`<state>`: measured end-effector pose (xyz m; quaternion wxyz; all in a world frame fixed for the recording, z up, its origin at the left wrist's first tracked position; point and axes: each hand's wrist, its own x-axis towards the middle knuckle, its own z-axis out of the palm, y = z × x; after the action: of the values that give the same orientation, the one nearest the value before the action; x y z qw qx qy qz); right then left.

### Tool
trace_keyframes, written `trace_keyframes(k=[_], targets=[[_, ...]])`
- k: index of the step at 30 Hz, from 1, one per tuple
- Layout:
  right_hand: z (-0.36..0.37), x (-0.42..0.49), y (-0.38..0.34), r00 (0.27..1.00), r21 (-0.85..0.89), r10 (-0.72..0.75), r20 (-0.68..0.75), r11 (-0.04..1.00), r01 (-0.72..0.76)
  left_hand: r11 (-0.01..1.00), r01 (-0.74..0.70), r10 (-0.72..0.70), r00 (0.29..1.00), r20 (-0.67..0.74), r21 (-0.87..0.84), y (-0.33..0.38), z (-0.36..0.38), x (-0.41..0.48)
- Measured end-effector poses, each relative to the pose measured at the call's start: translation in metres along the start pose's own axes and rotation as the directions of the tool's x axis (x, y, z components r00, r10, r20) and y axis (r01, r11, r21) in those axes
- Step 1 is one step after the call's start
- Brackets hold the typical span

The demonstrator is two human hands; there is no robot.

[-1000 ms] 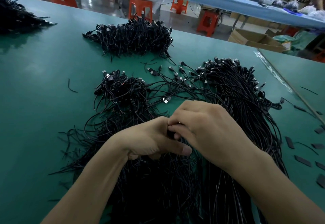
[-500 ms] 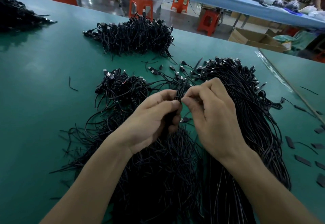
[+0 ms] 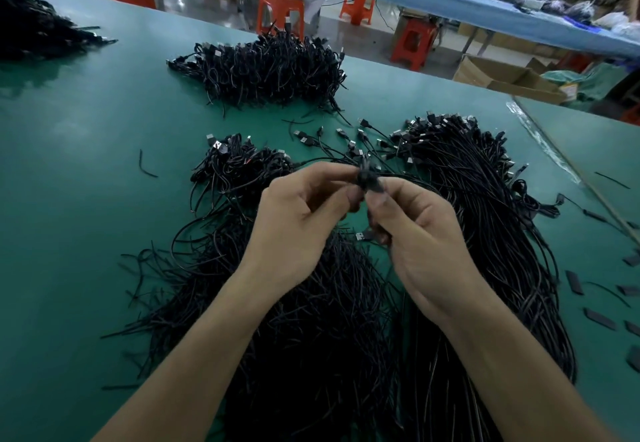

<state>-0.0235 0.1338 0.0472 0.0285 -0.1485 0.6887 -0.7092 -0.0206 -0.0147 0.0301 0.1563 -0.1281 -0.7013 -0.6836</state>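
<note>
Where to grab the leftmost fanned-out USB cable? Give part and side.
Pinch its USB plug from above, on the far-left side: the plug lies free on bare table, while the cord runs right into the crossing cables.

No text, number or brand can be read here; the cardboard box (image 3: 491,72) at 2 o'clock carries a small red and yellow label (image 3: 569,89), but its print is too blurred; the black cables (image 3: 311,337) at 6 o'clock show no legible marking.
</note>
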Motion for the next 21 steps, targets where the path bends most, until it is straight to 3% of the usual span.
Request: trace_keyframes(k=[4,8,11,17,21], targets=[[-0.004,0.002,0.0,1.0,-0.243,-0.004,0.017,0.97,0.008,0.968,0.036,-0.026,0.999,0.045,-0.25,0.002,-0.001,0.002],[-0.004,0.003,-0.003,1.0,-0.236,0.012,-0.013,0.972,-0.015,0.929,-0.025,0.054,0.996,0.069,-0.37,0.006,0.001,-0.002],[-0.008,0.005,-0.001,0.997,-0.245,0.031,-0.076,0.968,-0.049,0.967,-0.099,0.122,0.989,0.085,-0.235,0.005,0.005,-0.005],[-0.008,0.006,-0.005,0.977,-0.213,-0.114,-0.182,0.974,0.074,0.994,-0.028,0.016,0.994,0.11,0.104,-0.006,0.01,-0.009],[-0.007,0.003,-0.008,0.98,-0.216,-0.174,-0.101,0.965,0.149,0.994,0.019,-0.028,0.996,0.079,0.11,-0.008,0.008,-0.007]])
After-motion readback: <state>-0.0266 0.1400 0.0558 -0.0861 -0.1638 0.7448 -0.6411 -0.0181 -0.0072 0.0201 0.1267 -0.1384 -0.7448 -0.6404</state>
